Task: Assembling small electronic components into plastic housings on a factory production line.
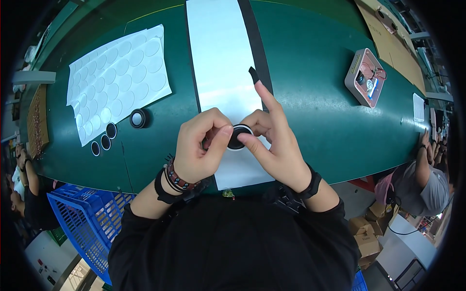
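Plainly, sheets (121,80) and a pink box (352,82) flank the disc (235,140).

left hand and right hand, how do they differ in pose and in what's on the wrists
The left hand has its fingers curled in, while the right hand points its index finger out, a small black piece at the tip. The left wrist carries a reddish-brown bracelet and a dark band; the right wrist shows only a dark band. Both hold the white-rimmed black disc.
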The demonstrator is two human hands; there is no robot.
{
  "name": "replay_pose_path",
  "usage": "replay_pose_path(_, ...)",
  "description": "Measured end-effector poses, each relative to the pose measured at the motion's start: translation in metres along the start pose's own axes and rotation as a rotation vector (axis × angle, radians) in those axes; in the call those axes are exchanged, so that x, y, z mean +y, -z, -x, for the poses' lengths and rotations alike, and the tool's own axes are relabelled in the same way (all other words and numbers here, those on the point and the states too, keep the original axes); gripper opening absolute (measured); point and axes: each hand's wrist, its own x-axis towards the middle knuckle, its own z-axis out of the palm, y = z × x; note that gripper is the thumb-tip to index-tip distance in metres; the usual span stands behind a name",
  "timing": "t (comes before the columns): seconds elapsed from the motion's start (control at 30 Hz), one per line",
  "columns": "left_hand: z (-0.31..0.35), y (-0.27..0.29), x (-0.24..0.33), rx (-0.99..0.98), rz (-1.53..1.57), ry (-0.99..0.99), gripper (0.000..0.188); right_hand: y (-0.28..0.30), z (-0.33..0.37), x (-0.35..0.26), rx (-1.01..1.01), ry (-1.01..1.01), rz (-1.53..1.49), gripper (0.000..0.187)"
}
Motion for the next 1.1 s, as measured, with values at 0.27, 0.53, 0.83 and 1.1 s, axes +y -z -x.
replay_pose_path(0.27,-0.001,0.007,0.009,-0.184,-0.112,0.055,0.013,0.008,0.002,-0.001,-0.179,0.043,0.156,0.083)
replay_pose_path(0.53,0.004,-0.001,0.015,-0.023,-0.145,0.042,0.017,0.005,0.007,0.001,-0.05,0.039,0.049,0.082)
replay_pose_path(0.83,0.007,-0.005,0.01,-0.004,-0.09,-0.068,0.021,0.002,0.01,-0.006,-0.147,-0.026,0.061,0.084)
replay_pose_path(1.1,0.006,0.002,0.008,-0.129,0.199,0.069,0.017,0.008,0.01,-0.001,-0.166,0.113,0.062,0.085)
